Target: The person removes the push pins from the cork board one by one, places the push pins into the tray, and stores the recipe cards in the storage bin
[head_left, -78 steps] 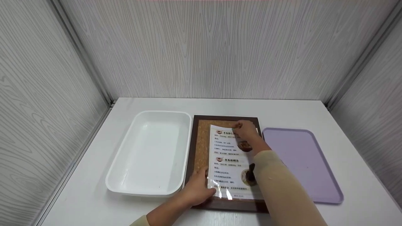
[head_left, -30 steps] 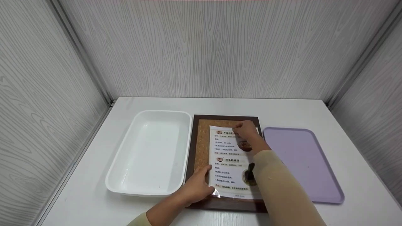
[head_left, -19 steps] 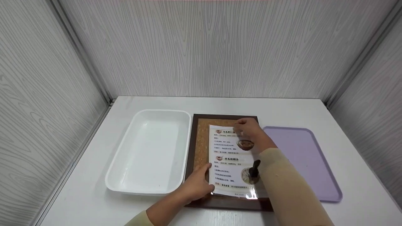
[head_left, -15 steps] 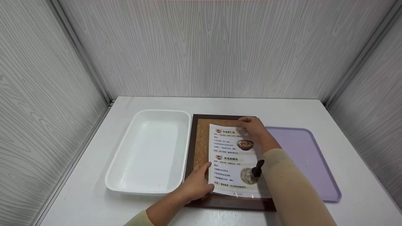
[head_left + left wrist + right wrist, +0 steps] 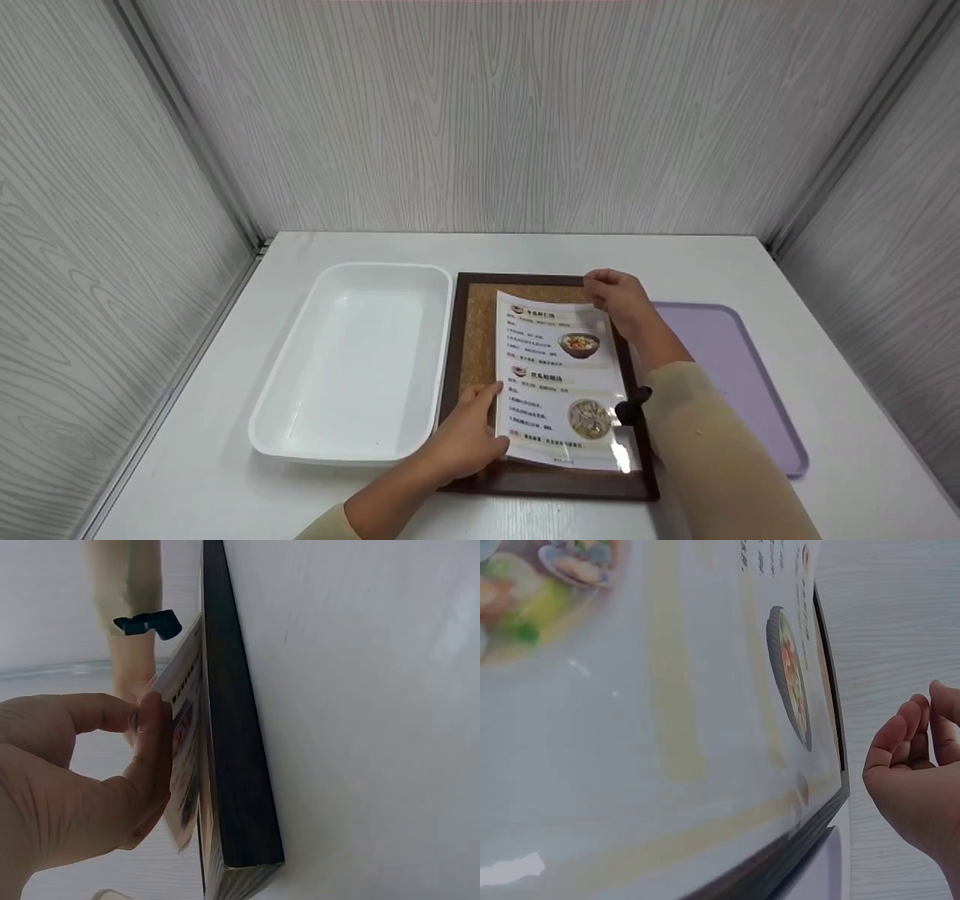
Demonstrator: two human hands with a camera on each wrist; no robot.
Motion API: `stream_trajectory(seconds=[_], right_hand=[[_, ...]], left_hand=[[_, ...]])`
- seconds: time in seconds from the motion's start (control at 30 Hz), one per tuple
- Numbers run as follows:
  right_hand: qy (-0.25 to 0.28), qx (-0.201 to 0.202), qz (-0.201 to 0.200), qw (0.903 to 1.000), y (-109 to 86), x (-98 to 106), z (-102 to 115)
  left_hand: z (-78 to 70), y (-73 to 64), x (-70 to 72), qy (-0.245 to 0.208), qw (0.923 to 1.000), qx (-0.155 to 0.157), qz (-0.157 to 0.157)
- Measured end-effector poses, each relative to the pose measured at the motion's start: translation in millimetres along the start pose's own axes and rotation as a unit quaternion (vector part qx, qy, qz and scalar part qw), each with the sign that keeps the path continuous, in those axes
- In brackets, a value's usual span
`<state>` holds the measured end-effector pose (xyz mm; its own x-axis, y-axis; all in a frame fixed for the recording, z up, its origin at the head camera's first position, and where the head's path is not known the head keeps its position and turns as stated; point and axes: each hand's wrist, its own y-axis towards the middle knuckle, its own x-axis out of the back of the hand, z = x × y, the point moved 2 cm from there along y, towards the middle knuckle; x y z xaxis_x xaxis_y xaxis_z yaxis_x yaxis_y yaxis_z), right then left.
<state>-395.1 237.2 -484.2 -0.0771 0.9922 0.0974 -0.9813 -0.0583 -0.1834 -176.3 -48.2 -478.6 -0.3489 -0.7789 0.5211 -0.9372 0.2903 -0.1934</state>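
Left hand: pinches sheet at near left edge. Right hand: far right, fingers curled, contents unclear. I'd avoid creasing.

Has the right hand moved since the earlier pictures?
Yes: in the head view, the right hand has moved rightward, farther from the white tray.

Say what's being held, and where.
The left hand holds the glossy recipe sheet by its left edge, near the bottom corner; the right hand holds nothing visible.

The beige right sleeve bears a dark attachment.
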Motion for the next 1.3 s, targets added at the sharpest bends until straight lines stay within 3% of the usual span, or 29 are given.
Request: stream_trajectory(seconds=[0.17, 0.43, 0.6, 0.73, 1.0, 1.17, 1.3], right_hand=[[0.009, -0.003, 0.001, 1.0, -7.4, 11.5, -0.9], [0.017, -0.013, 0.005, 0.9998, -17.0, 36.5, -6.4], [0.011, -0.015, 0.01, 0.9998, -25.6, 55.5, -10.3], [0.001, -0.021, 0.008, 0.9997, -36.2, 65.5, -8.1], [-0.012, -0.038, 0.006, 0.9992, -58.8, 76.0, 3.4], [-0.03, -0.039, 0.007, 0.9988, -56.2, 88.3, -4.9], [-0.038, -0.045, 0.016, 0.9982, -65.1, 92.5, 0.5]], left_hand=[[-4.0, -2.5, 5.9, -0.004, 0.9999, -0.016, -0.005], [-8.7, -4.6, 22.1, -0.002, 1.0, -0.009, 0.002], [-9.3, -6.7, 37.6, -0.003, 0.9999, -0.015, 0.002], [-8.5, -8.7, 51.8, 0.006, 0.9996, -0.022, -0.016], [1.1, -16.6, 85.1, -0.028, 0.9978, -0.001, -0.06], [11.7, -24.3, 107.4, -0.056, 0.9967, 0.014, -0.058], [21.8, -30.1, 122.1, -0.062, 0.9964, 0.021, -0.053]])
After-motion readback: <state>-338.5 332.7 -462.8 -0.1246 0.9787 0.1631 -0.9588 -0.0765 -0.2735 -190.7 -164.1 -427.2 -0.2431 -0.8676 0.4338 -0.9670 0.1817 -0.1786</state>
